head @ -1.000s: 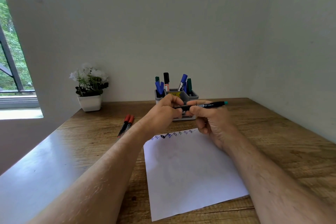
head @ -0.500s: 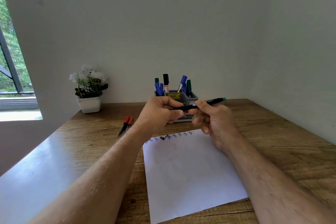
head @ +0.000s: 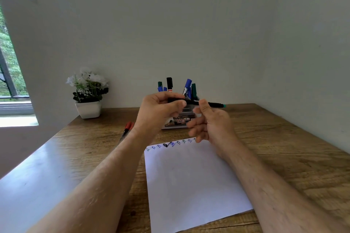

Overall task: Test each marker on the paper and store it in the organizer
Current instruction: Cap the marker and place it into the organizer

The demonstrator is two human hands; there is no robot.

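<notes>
Fingers (head: 176, 103) of the left hand (head: 159, 111) curl round the capped end of a thin black marker (head: 215, 104), thumb pressed along its barrel. That marker lies level in the air, in front of the organizer (head: 179, 122), its green-tipped tail pointing away to the right of it. On the right hand (head: 212, 125) the fingers are loosely bent and spread, with one fingertip (head: 203, 102) touching the marker's barrel from below; whether that hand truly pinches the marker I cannot tell.

Behind both hands the organizer stands on the desk (head: 284, 147) near the wall, with blue, green and black markers upright in it. White paper (head: 191, 179) lies on the desk in front of the organizer, nearer the person, and a row of small scribbles (head: 170, 144) runs along the paper's far edge. Left of the organizer two red-capped markers (head: 127, 127) lie side by side on the desk, partly hidden by the left wrist. Farther left of the organizer, a potted plant (head: 88, 92) with white flowers sits against the wall.
</notes>
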